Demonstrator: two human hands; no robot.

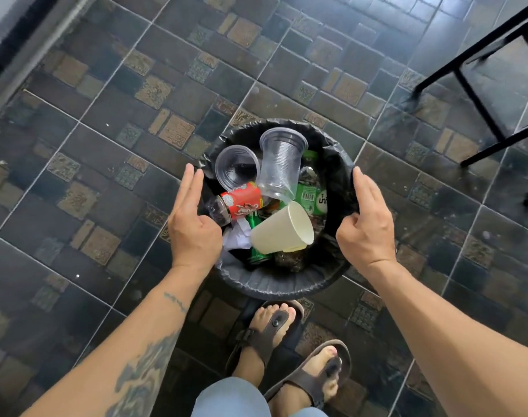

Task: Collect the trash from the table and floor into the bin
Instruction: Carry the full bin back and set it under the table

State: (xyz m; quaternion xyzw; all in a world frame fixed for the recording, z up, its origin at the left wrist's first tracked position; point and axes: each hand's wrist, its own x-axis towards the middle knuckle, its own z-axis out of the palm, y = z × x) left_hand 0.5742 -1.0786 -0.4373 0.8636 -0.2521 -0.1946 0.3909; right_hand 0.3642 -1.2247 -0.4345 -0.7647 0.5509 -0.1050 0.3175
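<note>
A round bin (274,288) lined with a black bag stands on the tiled floor in front of my feet. Inside lie two clear plastic cups (282,164), a bottle with a red label (241,201), a cream paper cup (282,230) on its side, a green-labelled bottle (312,197) and crumpled white paper (237,239). My left hand (190,227) is on the bin's left rim, fingers stretched along the outside, thumb over the edge. My right hand (368,224) holds the right rim the same way, thumb curled on the liner.
Black metal furniture legs (473,94) stand at the upper right, close to the bin. A wall base with a dark strip (31,34) runs along the upper left. My sandalled feet (268,329) are just behind the bin. Dark patterned floor tiles surround it.
</note>
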